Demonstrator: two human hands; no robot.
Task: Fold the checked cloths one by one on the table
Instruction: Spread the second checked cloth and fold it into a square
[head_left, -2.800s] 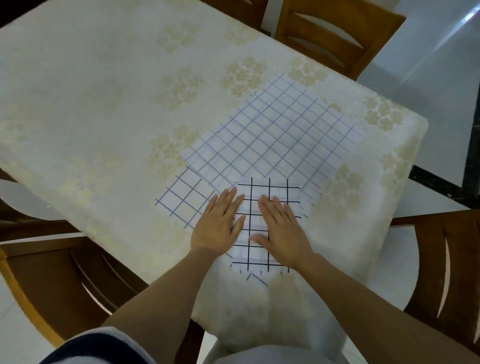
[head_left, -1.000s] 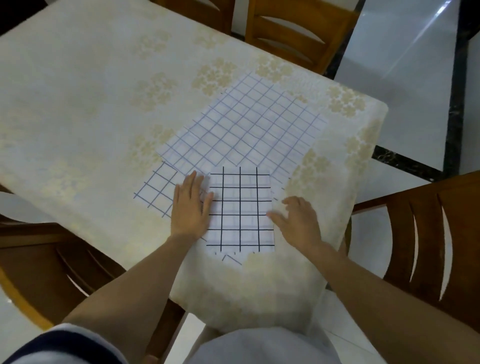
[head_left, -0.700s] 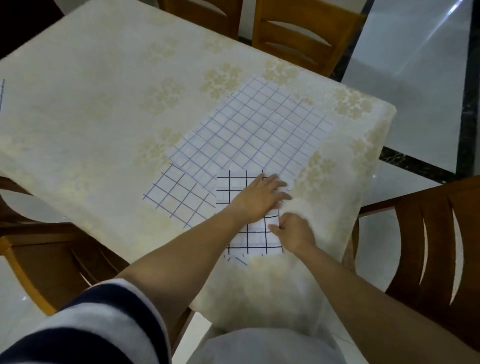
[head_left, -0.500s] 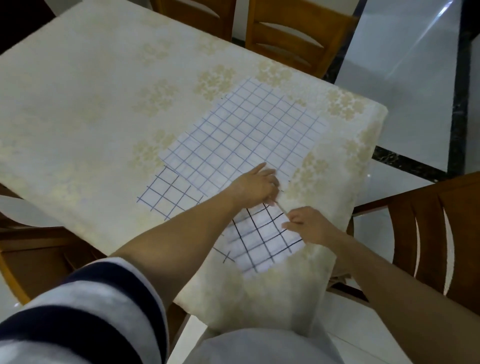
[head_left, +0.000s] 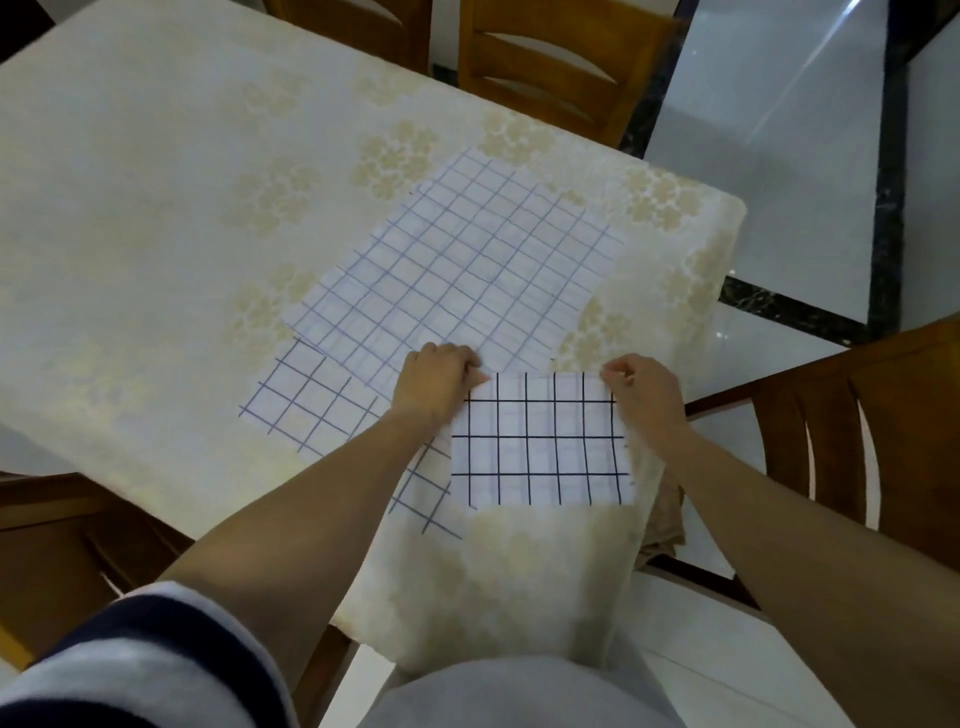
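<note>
A small white cloth with bold black checks (head_left: 540, 441) lies folded as a rectangle near the table's front right corner. My left hand (head_left: 434, 382) pinches its far left corner and my right hand (head_left: 641, 389) pinches its far right corner. Beneath it lies a cloth with wide blue checks (head_left: 306, 400), partly covered. A larger cloth with fine blue checks (head_left: 462, 265) is spread flat just beyond my hands.
The table (head_left: 156, 208) carries a cream floral tablecloth that hangs over the front edge. Wooden chairs stand at the far side (head_left: 545, 57), at the right (head_left: 841, 431) and at the left (head_left: 62, 535). Glossy floor tiles lie to the right.
My hands stopped pressing the black-checked cloth flat, took its edge and turned it; it now lies as a wide rectangle with both far corners pinched.
</note>
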